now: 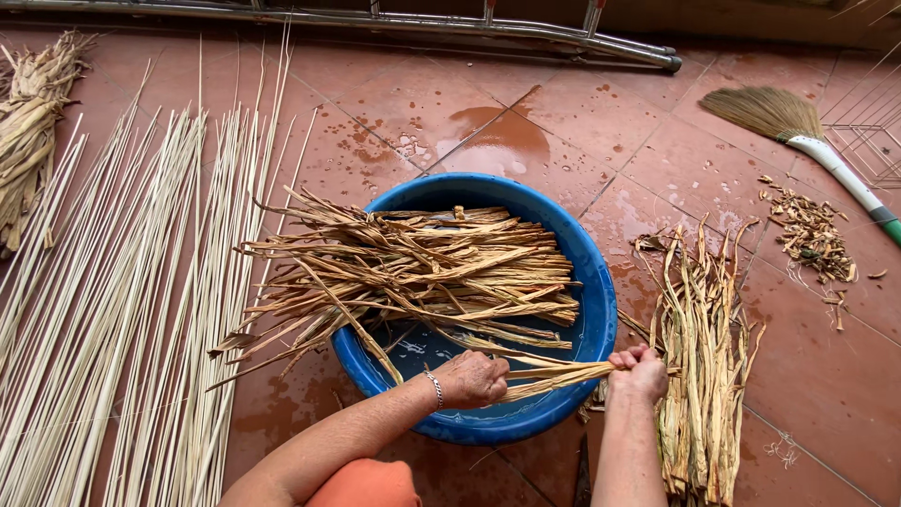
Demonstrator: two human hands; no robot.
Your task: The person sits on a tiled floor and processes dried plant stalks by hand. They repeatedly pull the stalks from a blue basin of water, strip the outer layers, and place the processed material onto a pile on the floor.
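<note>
The left hand (472,378) was closed around a small bunch of wet strips (554,374) at the near rim of the blue basin (601,310); the right hand (641,368), just outside that rim, was clenched on the other end of the same bunch, so the strips ran taut between the two grips, probably to pull them straight or squeeze water out; the bunch lay across the basin's near right edge, over the water. Inside the basin a larger heap of dried strips (422,272) rested crosswise, its ends sticking out past the left rim, apparently soaking to soften. Just right of the basin a pile of damp strips (699,376) lay lengthwise on the tiled floor (526,122), within easy reach of the right hand. Left of the basin, long pale reeds (141,310) were spread out in rows; far left of it lay another bundle of husks (33,122). Beyond the basin to the right lay a broom (779,117) beside swept scraps (812,230).
</note>
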